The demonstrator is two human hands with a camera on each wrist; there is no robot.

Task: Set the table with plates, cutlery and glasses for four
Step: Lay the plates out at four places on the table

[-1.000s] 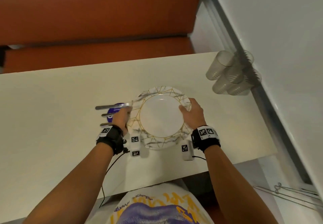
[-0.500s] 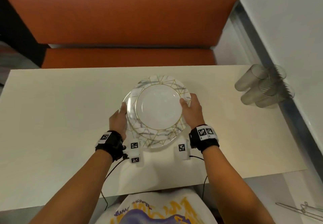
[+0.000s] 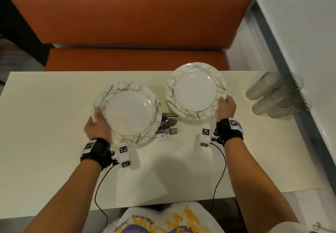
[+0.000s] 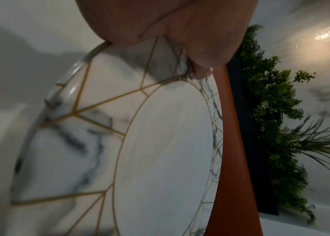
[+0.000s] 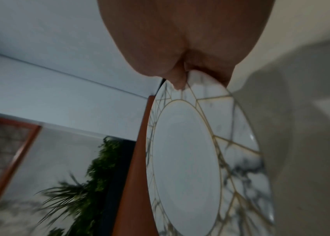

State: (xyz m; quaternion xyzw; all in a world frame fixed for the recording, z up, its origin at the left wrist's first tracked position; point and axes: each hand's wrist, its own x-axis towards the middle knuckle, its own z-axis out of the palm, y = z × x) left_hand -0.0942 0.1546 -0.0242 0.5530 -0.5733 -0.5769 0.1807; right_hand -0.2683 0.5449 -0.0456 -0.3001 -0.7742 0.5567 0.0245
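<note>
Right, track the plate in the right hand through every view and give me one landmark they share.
Head: the plate in the right hand sits right of centre, over the table's far edge.
Left wrist: not in it; a similar plate fills that picture.
Right wrist: lower right, seen edge-on, pinched at its top rim.
Shared landmark: the orange bench back.

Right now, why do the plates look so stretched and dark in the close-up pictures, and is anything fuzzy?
Left wrist view: the wide lens stretches the round marble-and-gold plate into an oval, dim under the left hand, its near rim blurred. Right wrist view: the second marble-and-gold plate looks stretched too, and the green plants are smeared. Head view: bright, with soft shadows on the cream table.
</note>
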